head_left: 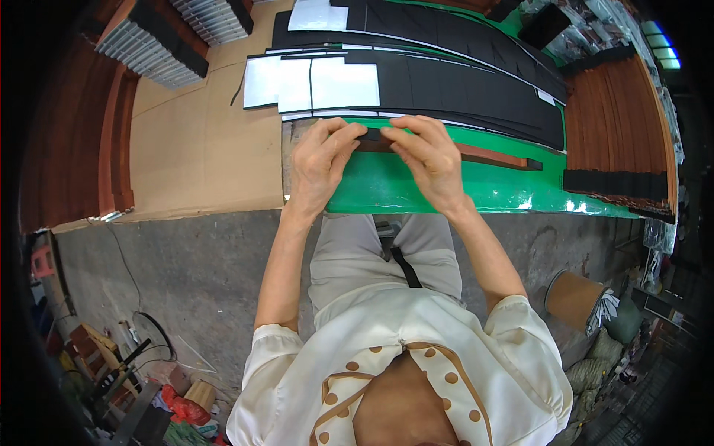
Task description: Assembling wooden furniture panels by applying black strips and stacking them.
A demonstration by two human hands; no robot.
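Note:
A reddish-brown wooden strip (487,154) lies on the green tabletop (401,189), one black-covered end pointing right. Over its left end, my left hand (323,160) and my right hand (428,157) face each other, thumbs and fingers pinched around a small black piece (374,135) wrapped on or lying against the wood. Whether it is tape, foam or cloth cannot be made out. Just beyond my fingers is a stack of black sheets (461,85). White sheets (342,85) are visible at its left end.
Brown cardboard (208,149) covers the left of the table. Wooden strips with black ends are stacked at the right (621,119) and left (82,141). Bundles with silvery ends (149,56) stand at the back left. A brown drum (573,301) is on the floor at right.

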